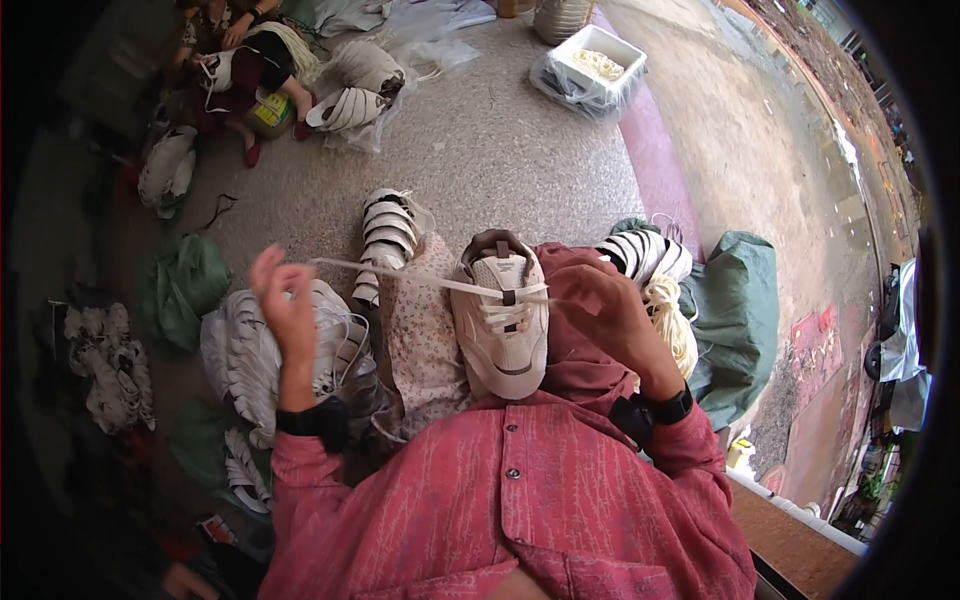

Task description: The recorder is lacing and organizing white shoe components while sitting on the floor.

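Note:
On my lap, between my two hands, rests a white and beige sneaker (500, 350) with its toe toward me and its heel away. A pale flat shoelace (400, 273) threads through its upper eyelets and stretches out to both sides. My left hand (284, 300), raised to the left of the shoe and somewhat blurred, pinches the lace near its long end. Close to the shoe's right side, my right hand (610, 315) has its fingers curled around the other, shorter end of the lace, partly hidden by the fingers.
Stacked white shoes (265, 345) lie left of my legs, and more (388, 235) stand ahead. At right are striped shoes (645, 250), a bundle of cream laces (670, 325) and a green sack (740, 320). A white box (597, 70) of laces stands farther off. Another person (240, 70) sits far left.

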Action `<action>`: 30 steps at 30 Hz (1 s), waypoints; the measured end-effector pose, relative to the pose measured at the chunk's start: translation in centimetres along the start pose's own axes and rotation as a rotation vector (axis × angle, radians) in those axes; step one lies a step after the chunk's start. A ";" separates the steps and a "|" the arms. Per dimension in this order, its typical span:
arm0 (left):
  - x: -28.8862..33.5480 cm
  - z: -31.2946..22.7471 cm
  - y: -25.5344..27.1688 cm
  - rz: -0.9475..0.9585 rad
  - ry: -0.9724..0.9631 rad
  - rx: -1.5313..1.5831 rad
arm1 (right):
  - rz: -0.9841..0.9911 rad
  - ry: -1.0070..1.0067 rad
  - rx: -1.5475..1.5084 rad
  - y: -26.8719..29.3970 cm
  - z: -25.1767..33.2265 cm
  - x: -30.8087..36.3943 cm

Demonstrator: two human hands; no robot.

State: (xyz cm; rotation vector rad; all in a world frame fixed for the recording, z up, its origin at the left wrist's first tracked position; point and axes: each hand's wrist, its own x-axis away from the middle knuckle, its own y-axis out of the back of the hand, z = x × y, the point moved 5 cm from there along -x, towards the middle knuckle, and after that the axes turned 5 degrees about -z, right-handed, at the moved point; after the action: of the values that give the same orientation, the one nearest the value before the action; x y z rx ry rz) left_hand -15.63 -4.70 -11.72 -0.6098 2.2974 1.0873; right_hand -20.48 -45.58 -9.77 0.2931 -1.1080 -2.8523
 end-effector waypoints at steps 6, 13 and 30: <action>3.4 11.8 10.9 -0.386 0.182 -0.388 | -0.111 -0.056 -0.368 -0.2 -2.8 -0.1; 9.3 6.6 1.1 0.133 0.567 0.287 | 0.169 -0.654 -1.028 -5.9 -6.5 1.6; 5.8 -17.7 -10.2 0.521 -0.601 0.281 | 0.243 0.585 0.384 -5.4 0.9 -0.8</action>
State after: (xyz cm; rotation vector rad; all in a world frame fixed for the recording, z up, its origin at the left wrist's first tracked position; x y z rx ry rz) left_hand -18.63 -25.73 -11.44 0.4067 2.0349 0.9609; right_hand -19.87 -40.85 -12.67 0.8747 -1.4094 -2.1101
